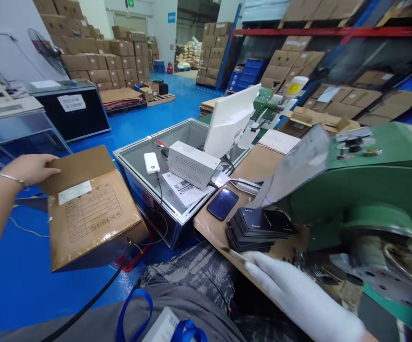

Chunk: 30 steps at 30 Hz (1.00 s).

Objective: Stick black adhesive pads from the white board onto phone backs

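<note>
On the left, my bare left hand (34, 170) grips the raised flap of a brown cardboard box (95, 216), thumb and fingers closed on its edge. The box is tilted, with a printed table and a white label on it; its inside is hidden. My right hand (280, 280), in a white glove, lies at the edge of the worktable (206, 228) with its fingers stretched out. Just beyond it is a stack of flat black plates (259, 225). Whether the fingertips touch anything thin is blurred.
A green machine (377, 190) stands at the right, with a clear sheet (294, 166) before it. A dark phone (222, 204) lies beside the plates. A glass-topped stand (134, 156) bears a grey metal case (193, 164) and a white monitor (230, 121). A black cable (95, 299) crosses at lower left.
</note>
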Tool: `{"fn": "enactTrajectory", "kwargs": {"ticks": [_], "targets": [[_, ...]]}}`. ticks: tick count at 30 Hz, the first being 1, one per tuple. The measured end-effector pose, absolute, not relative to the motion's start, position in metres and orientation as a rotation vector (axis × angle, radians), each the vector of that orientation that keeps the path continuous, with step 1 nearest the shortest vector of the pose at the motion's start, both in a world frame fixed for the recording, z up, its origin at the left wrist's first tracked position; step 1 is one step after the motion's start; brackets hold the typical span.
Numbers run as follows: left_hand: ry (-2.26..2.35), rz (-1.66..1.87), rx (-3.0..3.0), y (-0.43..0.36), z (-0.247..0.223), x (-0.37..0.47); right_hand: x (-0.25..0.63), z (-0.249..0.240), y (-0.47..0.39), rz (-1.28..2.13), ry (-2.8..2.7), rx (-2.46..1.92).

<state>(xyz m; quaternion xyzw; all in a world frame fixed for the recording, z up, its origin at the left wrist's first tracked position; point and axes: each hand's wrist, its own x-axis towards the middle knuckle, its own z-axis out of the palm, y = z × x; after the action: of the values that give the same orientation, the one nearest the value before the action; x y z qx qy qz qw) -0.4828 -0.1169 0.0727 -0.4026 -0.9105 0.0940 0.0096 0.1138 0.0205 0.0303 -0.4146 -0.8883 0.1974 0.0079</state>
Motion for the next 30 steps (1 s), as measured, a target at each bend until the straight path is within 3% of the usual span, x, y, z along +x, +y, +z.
{"fn": "enactTrajectory", "kwargs": {"ticks": [7, 14, 21, 30], "targets": [[-2.53, 0.031, -1.234, -0.112, 0.015, -0.424, -0.055, 0.027, 0.049, 0.64, -2.995, -0.867], [-2.823, 0.15, -1.663, -0.128, -0.068, -0.367, -0.158, -0.001, 0.04, 0.487, -3.228, -0.364], [-2.834, 0.108, -1.644, -0.122, -0.07, -0.372, -0.215, -0.03, 0.025, 0.48, -3.292, -0.051], [-2.818, 0.104, -1.657, -0.121, -0.073, -0.375, -0.231, -0.023, 0.024, 0.206, -3.324, 0.274]]}}
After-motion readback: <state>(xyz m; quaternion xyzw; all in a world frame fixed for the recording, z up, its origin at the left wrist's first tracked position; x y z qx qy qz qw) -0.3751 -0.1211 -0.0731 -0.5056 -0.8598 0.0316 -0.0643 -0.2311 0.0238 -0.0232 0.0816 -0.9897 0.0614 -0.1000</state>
